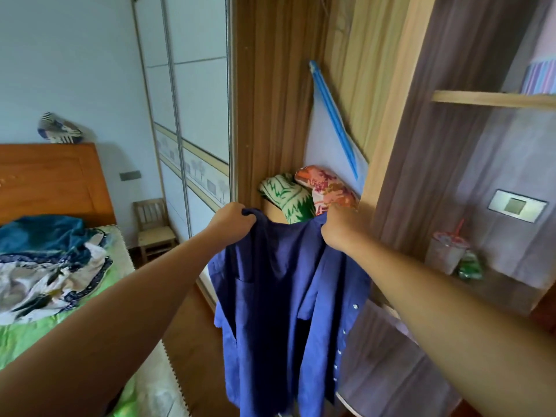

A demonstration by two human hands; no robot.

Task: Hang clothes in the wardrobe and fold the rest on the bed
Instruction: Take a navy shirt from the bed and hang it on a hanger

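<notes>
Bare forearms (120, 296), left hand (233, 219), right hand (334, 228)

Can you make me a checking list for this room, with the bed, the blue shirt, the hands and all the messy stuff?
Surface: bed with a green sheet, at the left; an unfolded clothes pile lies on it.
Job's things: blue shirt held up, hanging unbuttoned before the open wardrobe; no hanger seen.
Clutter: green patterned bundle and pink floral bundle inside the wardrobe; plastic cup with a straw on a shelf at the right.
Hands: left hand grips one shoulder of the shirt; right hand holds the other, fingers mostly hidden.
Cables: nothing seen.
Surroundings: small wooden chair, sliding door, blue pole leaning in the wardrobe.
</notes>
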